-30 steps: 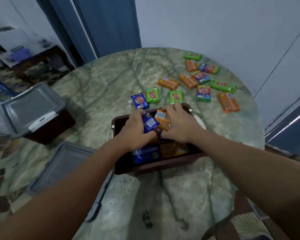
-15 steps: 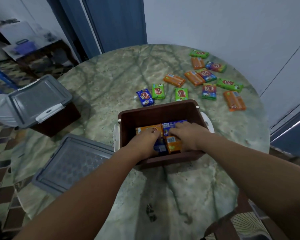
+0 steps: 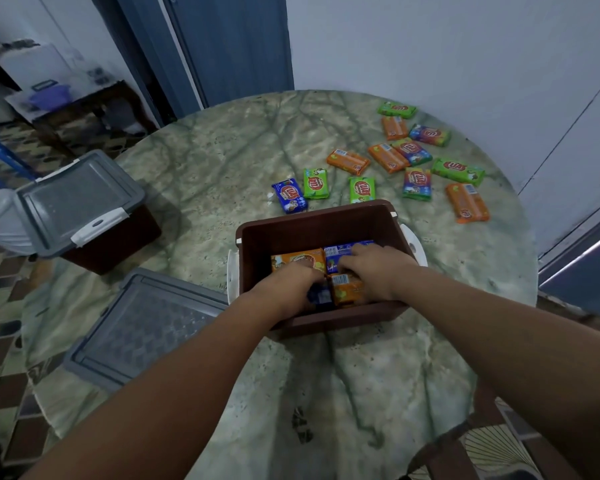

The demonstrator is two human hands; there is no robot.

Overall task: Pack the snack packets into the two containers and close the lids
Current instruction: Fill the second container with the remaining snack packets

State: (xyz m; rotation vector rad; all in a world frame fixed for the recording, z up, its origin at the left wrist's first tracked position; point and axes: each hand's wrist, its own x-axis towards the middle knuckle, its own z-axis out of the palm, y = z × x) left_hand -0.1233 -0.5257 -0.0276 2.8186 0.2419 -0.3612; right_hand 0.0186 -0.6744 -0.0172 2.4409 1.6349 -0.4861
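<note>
An open brown container [image 3: 317, 221] stands in the middle of the marble table [image 3: 222, 161]. Both my hands are down inside it. My left hand [image 3: 284, 289] holds a blue packet [image 3: 318, 296] low in the near part of the box. My right hand [image 3: 374, 271] grips an orange packet [image 3: 347, 289] right beside it. Behind them an orange packet [image 3: 298, 259] and a blue packet [image 3: 343, 249] lie flat in the box. Several loose packets lie beyond it, among them a blue one [image 3: 289, 195], a green one [image 3: 315, 183] and an orange one [image 3: 466, 202].
A second brown container with its grey lid [image 3: 80, 202] on stands at the table's left edge. A loose grey lid [image 3: 142, 327] lies flat left of the open box. A white wall runs close behind the table, and a patterned cushion [image 3: 492, 452] is at the bottom right.
My hands have gone down from the container's rim into it, carrying the blue and orange packets to the near side. Over the last half second they have barely moved.
</note>
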